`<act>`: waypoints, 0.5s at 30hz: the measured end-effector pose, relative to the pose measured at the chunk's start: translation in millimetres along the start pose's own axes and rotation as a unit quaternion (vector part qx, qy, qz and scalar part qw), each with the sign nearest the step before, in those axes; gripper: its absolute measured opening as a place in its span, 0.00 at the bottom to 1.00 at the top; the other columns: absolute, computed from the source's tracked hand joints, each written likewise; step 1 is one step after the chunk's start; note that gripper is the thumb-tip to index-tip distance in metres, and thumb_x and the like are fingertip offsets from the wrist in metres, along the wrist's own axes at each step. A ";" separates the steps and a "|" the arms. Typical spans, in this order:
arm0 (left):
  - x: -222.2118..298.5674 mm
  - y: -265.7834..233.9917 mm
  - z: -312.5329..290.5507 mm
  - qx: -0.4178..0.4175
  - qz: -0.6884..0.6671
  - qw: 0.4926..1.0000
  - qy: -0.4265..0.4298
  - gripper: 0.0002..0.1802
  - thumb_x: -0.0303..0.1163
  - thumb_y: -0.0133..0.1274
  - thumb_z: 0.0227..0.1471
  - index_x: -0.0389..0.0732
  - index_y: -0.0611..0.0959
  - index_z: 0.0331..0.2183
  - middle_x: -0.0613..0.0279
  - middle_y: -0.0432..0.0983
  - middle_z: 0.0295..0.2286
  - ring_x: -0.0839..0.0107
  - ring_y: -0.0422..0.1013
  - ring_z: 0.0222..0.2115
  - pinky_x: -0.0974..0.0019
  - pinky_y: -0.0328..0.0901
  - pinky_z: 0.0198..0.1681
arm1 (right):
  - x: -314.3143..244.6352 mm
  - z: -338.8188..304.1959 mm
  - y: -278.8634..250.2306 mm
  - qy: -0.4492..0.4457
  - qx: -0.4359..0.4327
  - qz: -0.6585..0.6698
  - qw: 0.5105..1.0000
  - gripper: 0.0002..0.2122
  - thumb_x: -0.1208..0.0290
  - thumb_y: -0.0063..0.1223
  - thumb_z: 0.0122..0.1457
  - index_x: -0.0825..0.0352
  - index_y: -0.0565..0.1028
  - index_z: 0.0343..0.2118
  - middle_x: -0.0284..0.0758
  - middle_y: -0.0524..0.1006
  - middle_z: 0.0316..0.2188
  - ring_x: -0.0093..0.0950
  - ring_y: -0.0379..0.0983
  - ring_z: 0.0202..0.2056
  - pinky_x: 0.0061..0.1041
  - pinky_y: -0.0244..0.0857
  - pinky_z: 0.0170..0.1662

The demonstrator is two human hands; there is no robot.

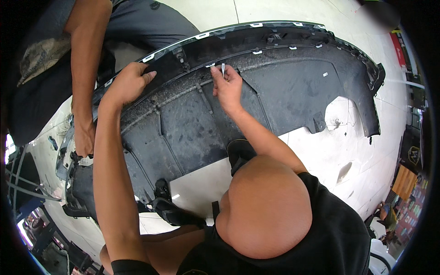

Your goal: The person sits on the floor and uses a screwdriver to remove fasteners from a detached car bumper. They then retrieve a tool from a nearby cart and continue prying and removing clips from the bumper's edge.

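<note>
A large black car bumper (293, 87), dusty on its inner side, lies across the floor before me. My left hand (129, 83) is closed over its far edge, left of the middle, with the thumb out over the inner side and the other fingers mostly hidden. Near the middle of the seam, my right hand (228, 86) is closed in a pinch. A small, pale, narrow piece (223, 68) sticks up from its fingers; its kind is not clear. Beside those fingertips is a white clip (210, 65) on the seam, and more white clips (257, 52) line it.
At the left a co-worker's hand (85, 140) is at the bumper's left end, their dark-clad leg (142, 23) close behind the far edge. My shoe (167, 208) stands by the near edge. White floor tiles (357, 151) surround the bumper. A wooden board (404, 184) is far right.
</note>
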State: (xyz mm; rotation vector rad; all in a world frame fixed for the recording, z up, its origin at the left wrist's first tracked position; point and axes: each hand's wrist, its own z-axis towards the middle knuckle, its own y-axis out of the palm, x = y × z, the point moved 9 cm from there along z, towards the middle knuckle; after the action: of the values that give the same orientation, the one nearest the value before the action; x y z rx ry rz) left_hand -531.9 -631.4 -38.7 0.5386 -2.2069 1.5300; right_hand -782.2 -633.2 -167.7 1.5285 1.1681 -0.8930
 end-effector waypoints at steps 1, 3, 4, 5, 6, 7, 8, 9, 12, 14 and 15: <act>-1.5 -0.6 2.4 -0.013 0.005 1.000 -0.011 0.20 0.38 0.57 0.60 0.25 0.80 0.30 0.45 0.69 0.19 0.64 0.66 0.22 0.55 0.62 0.31 | 2.1 0.6 -0.3 -0.005 0.021 0.008 1.000 0.09 0.70 0.63 0.63 0.68 0.75 0.29 0.27 0.71 0.18 0.15 0.64 0.15 0.19 0.57 0.17; 4.2 0.7 5.0 -0.024 0.013 0.999 -0.019 0.20 0.38 0.57 0.59 0.25 0.80 0.31 0.42 0.71 0.21 0.57 0.68 0.24 0.53 0.63 0.33 | 6.1 11.9 -1.0 -0.012 0.020 -0.002 1.000 0.10 0.71 0.65 0.61 0.68 0.74 0.28 0.27 0.71 0.17 0.16 0.65 0.15 0.20 0.58 0.18; 8.0 2.7 1.3 -0.022 0.015 0.999 -0.018 0.21 0.38 0.57 0.59 0.25 0.81 0.31 0.38 0.73 0.23 0.51 0.71 0.25 0.52 0.64 0.34 | 7.9 16.6 -2.1 -0.015 0.020 -0.007 1.000 0.11 0.72 0.65 0.61 0.68 0.73 0.27 0.28 0.72 0.17 0.16 0.66 0.15 0.20 0.59 0.18; 10.0 2.7 -1.9 -0.018 0.019 1.000 -0.017 0.21 0.39 0.57 0.58 0.24 0.81 0.32 0.35 0.75 0.25 0.44 0.73 0.27 0.50 0.65 0.36 | 8.5 14.2 -1.5 -0.011 0.023 -0.014 1.000 0.12 0.72 0.66 0.60 0.68 0.73 0.25 0.28 0.72 0.16 0.16 0.66 0.14 0.20 0.59 0.17; 11.7 1.3 -3.3 -0.012 0.022 1.000 -0.016 0.21 0.39 0.57 0.58 0.24 0.81 0.31 0.35 0.75 0.25 0.45 0.73 0.27 0.51 0.65 0.36 | 9.0 15.9 -0.9 -0.005 0.032 -0.009 0.999 0.12 0.72 0.67 0.60 0.67 0.73 0.25 0.27 0.72 0.16 0.16 0.66 0.14 0.20 0.59 0.17; 13.5 -0.1 -4.1 -0.007 0.026 1.000 -0.014 0.21 0.39 0.58 0.57 0.25 0.81 0.31 0.35 0.75 0.24 0.46 0.73 0.26 0.51 0.65 0.35 | 9.4 18.2 -0.3 0.001 0.042 -0.005 0.999 0.12 0.72 0.67 0.60 0.67 0.72 0.25 0.27 0.71 0.15 0.16 0.65 0.14 0.20 0.58 0.17; 18.1 0.7 -8.0 -0.005 0.027 1.000 -0.013 0.22 0.40 0.58 0.57 0.25 0.82 0.31 0.36 0.76 0.24 0.46 0.73 0.26 0.51 0.65 0.35 | 12.4 16.6 -2.8 0.012 0.053 -0.002 0.999 0.12 0.73 0.67 0.59 0.67 0.72 0.24 0.27 0.71 0.15 0.16 0.65 0.14 0.21 0.58 0.17; 20.8 1.9 -10.5 -0.011 0.002 0.999 -0.032 0.22 0.41 0.59 0.57 0.25 0.82 0.30 0.37 0.75 0.23 0.50 0.73 0.25 0.52 0.65 0.34 | 10.0 16.3 -7.2 0.005 0.049 -0.025 0.998 0.12 0.71 0.66 0.60 0.68 0.73 0.25 0.27 0.71 0.15 0.16 0.65 0.14 0.21 0.58 0.17; 14.6 3.9 -9.1 -0.038 -0.019 0.995 -0.091 0.24 0.43 0.60 0.59 0.26 0.82 0.30 0.42 0.74 0.20 0.56 0.71 0.23 0.53 0.64 0.32 | -6.3 11.8 -14.7 -0.001 0.041 -0.049 0.998 0.11 0.68 0.63 0.63 0.68 0.73 0.29 0.27 0.71 0.17 0.16 0.64 0.15 0.21 0.56 0.17; 8.7 1.8 -15.2 0.007 -0.025 0.997 -0.066 0.26 0.45 0.59 0.60 0.26 0.82 0.29 0.46 0.72 0.18 0.59 0.68 0.21 0.54 0.63 0.31 | -25.8 -3.1 -8.9 0.016 0.046 -0.006 0.999 0.11 0.67 0.59 0.66 0.68 0.73 0.32 0.28 0.71 0.18 0.16 0.64 0.15 0.22 0.56 0.16; 9.0 2.1 -17.8 0.027 -0.029 0.998 -0.051 0.27 0.46 0.59 0.60 0.26 0.81 0.29 0.48 0.71 0.18 0.61 0.67 0.20 0.55 0.63 0.30 | -36.5 -8.4 -4.3 0.012 0.008 0.024 1.000 0.10 0.67 0.51 0.68 0.70 0.74 0.36 0.30 0.71 0.21 0.17 0.65 0.16 0.21 0.56 0.17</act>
State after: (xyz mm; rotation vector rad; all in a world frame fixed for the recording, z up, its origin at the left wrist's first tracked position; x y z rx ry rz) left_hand -538.7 -614.7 -29.9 0.7048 -2.2089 1.5695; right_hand -796.2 -633.8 -132.7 1.5771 1.1395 -0.8563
